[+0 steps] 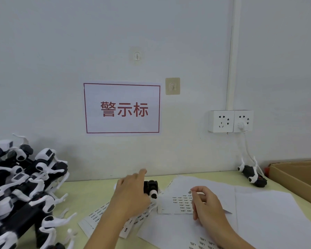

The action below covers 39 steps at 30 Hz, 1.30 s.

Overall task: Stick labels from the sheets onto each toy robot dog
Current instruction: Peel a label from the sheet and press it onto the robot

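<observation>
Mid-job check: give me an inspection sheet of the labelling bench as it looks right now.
Surface: pale green table, largely covered by paper in front.
Job's things: toy robot dog under the left hand; label sheet by the right hand; more label sheets below the left forearm; pile of robot dogs at left; one lone dog lying near the wall.
Clutter: blank white sheets; open cardboard box at right.
Hands: left hand grips the dog; right hand pinches a small label.
Cables: white cord hangs from the wall sockets.
Surroundings: red-bordered wall sign, two adhesive hooks.
</observation>
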Each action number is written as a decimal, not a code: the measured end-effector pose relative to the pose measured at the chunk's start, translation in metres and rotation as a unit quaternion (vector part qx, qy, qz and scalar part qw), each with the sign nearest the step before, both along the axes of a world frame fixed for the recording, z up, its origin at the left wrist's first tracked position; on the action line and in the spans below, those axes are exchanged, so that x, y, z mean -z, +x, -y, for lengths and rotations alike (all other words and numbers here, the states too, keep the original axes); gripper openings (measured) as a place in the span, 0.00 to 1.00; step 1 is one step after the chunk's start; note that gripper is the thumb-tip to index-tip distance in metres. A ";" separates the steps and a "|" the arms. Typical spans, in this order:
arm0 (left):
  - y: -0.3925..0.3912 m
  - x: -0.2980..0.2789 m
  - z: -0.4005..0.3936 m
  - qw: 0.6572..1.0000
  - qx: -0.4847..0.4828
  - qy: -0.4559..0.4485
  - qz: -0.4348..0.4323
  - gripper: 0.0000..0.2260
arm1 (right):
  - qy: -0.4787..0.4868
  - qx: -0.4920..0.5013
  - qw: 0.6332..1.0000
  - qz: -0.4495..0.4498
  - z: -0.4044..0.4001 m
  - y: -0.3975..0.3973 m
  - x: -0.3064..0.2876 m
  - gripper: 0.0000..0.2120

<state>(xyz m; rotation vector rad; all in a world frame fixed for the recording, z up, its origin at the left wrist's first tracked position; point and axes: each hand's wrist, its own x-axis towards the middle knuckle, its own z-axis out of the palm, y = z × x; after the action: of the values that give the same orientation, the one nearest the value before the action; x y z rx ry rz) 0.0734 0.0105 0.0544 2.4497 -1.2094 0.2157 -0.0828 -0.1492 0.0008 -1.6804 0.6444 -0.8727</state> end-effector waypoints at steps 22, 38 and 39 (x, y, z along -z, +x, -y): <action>-0.012 -0.012 0.013 0.847 -0.040 -0.308 -0.431 0.09 | -0.116 -0.029 0.992 -0.032 -0.002 -0.001 0.004 0.11; -0.045 0.043 0.034 0.693 0.151 -0.342 -0.616 0.31 | 0.003 0.117 0.988 0.096 0.008 -0.004 -0.015 0.06; -0.044 0.044 0.034 0.693 0.147 -0.343 -0.617 0.32 | -0.011 0.117 0.987 0.106 0.006 -0.005 -0.018 0.05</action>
<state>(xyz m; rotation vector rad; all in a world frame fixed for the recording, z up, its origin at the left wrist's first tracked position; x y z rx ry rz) 0.0296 -0.0239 0.0099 1.1554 -0.6180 -0.8147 -0.0877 -0.1555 0.0189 -1.5238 0.6954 -1.2122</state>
